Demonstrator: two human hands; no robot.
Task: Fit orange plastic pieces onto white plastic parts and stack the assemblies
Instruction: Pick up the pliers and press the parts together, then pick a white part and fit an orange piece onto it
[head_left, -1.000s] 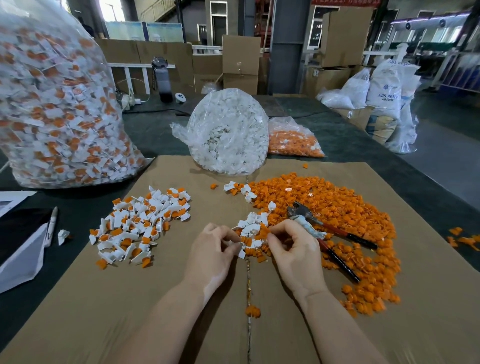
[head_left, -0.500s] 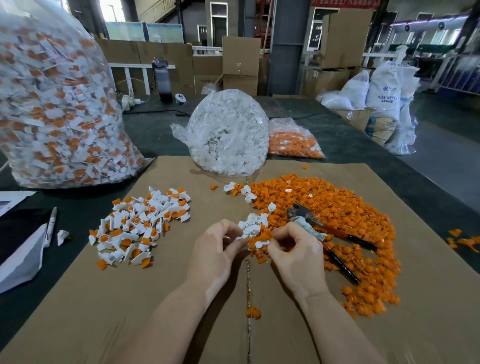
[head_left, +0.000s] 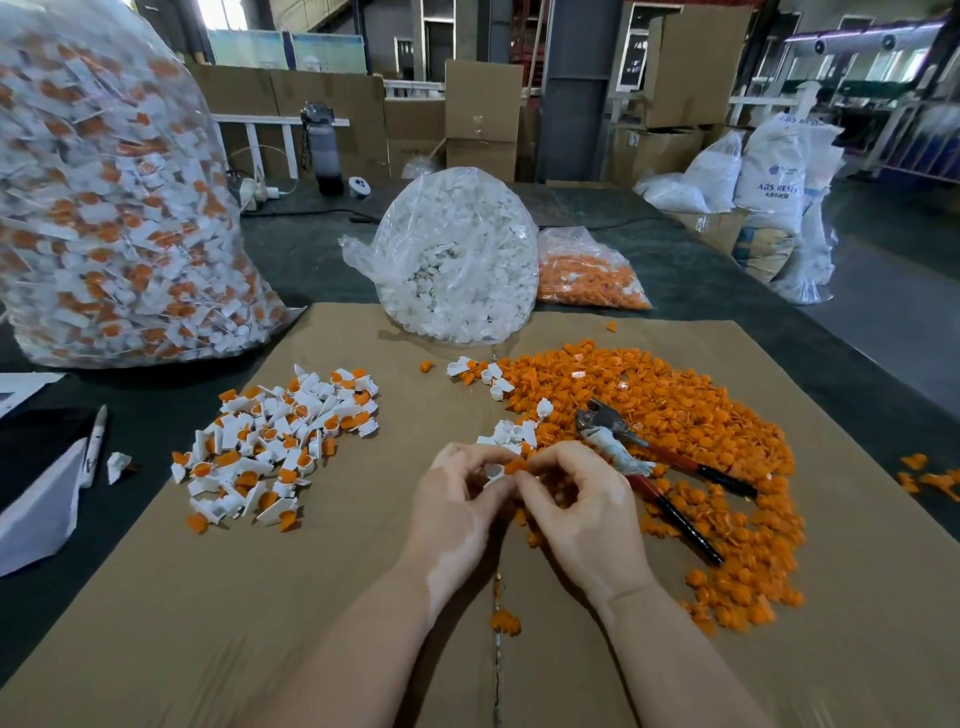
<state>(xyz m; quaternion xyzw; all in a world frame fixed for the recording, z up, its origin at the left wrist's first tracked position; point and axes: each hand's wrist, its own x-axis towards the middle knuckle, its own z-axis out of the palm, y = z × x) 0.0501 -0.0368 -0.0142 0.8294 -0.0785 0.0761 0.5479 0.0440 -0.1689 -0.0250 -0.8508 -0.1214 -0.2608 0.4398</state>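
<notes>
warehouse worktop (head_left: 675, 270) under cardboard; left hand (head_left: 457, 499) pinches a white part (head_left: 493, 472), right hand (head_left: 582, 499) pinches an orange piece (head_left: 516, 466) against it, above the loose orange pile (head_left: 675, 415); a skewed press could likely pop the piece loose into that pile

A dark counter (head_left: 701, 270) carries a cardboard sheet (head_left: 260, 597) under the hands (head_left: 519, 499), three plastic bags beyond them, and a pen (head_left: 96, 444) far left.
</notes>
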